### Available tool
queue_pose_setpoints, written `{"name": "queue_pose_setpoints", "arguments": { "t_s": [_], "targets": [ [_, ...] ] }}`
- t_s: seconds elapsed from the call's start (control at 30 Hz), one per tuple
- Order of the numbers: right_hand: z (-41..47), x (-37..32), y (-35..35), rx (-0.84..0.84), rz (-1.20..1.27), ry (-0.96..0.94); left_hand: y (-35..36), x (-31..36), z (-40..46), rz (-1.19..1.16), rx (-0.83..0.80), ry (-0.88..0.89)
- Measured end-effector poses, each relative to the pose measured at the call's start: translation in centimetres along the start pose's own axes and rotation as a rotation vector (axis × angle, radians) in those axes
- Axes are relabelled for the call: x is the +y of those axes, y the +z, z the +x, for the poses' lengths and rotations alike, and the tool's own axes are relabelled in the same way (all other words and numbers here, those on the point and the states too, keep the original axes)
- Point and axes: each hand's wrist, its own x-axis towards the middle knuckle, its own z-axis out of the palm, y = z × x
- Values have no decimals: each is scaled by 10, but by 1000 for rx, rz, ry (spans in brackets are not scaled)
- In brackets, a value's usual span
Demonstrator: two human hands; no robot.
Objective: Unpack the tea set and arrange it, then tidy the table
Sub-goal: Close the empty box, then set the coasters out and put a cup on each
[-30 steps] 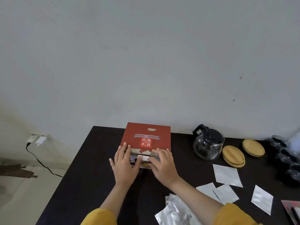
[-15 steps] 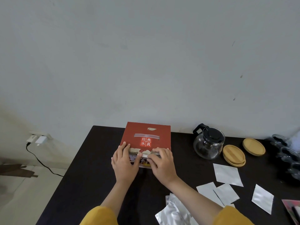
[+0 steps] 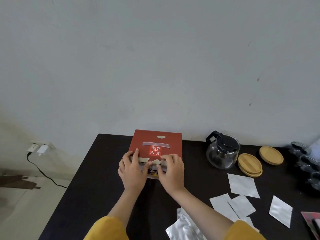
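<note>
A red cardboard box (image 3: 156,148) with white Chinese characters lies flat near the back edge of the dark surface (image 3: 97,184). The left hand (image 3: 132,172) and right hand (image 3: 170,171) both rest on its torn near edge, fingers curled and pressing on the flap. A glass teapot (image 3: 221,151) and 2 wooden lids (image 3: 249,164) sit to the right, apart from the box.

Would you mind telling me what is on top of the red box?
Both hands, left and right, rest on the red box at its torn near edge. The box is closed, so its contents cannot be seen.
</note>
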Motion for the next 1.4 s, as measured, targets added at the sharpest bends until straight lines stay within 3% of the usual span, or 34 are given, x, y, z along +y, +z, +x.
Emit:
{"name": "queue_pose_setpoints", "arguments": {
  "t_s": [0.13, 0.23, 0.33, 0.47, 0.63, 0.97, 1.13, 1.3, 1.4],
  "targets": [
    [-6, 6, -3, 52, -29, 137, 0, 2, 0, -139, -64, -142],
    [-6, 14, -5, -75, 162, 384, 3, 0, 1, -423, -132, -263],
    [-2, 24, -7, -142, 364, 476, 5, 4, 3, -486, -99, -267],
    [7, 51, -13, -69, 410, 525, 10, 35, 7, -490, -71, -223],
    [26, 84, -45, 0, 438, 486, 33, 82, 14, -499, -137, -189],
    [54, 111, -67, -59, 341, 406, 58, 113, 22, -365, -245, -238],
    [56, 117, -76, -206, 227, 403, 48, 126, 24, -184, -336, -275],
    [28, 122, -110, -243, 191, 304, 52, 157, -28, -180, -133, -201],
    [-5, 147, -142, -220, 125, 225, 74, 178, -79, -176, -260, -151]
  ]
}}
